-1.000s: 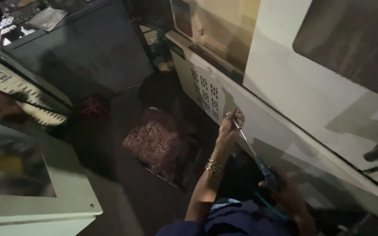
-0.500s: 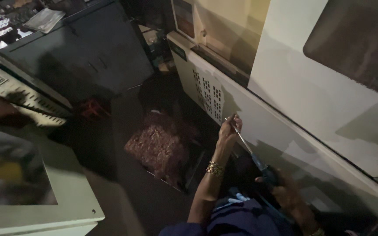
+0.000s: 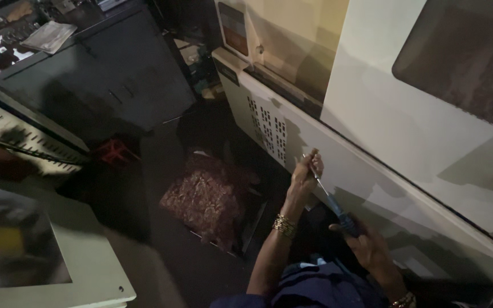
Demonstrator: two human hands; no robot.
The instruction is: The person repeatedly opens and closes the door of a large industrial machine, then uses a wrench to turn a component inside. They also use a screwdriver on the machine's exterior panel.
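Note:
My right hand (image 3: 369, 244) grips the blue handle of a screwdriver (image 3: 333, 202). Its metal shaft runs up and left to the white lower panel (image 3: 372, 171) of a large machine. My left hand (image 3: 306, 173) pinches the shaft near its tip, right against the panel. A gold bangle sits on each wrist. I cannot make out what the tip touches.
A vent grille (image 3: 266, 131) is cut into the panel to the left of my hands. Below on the dark floor stands a tray of reddish metal chips (image 3: 209, 197). A dark grey cabinet (image 3: 92, 80) stands at the back left, a white machine corner (image 3: 47, 256) at the lower left.
The view has shifted slightly. Both hands stay on the screwdriver at the same spot on the panel.

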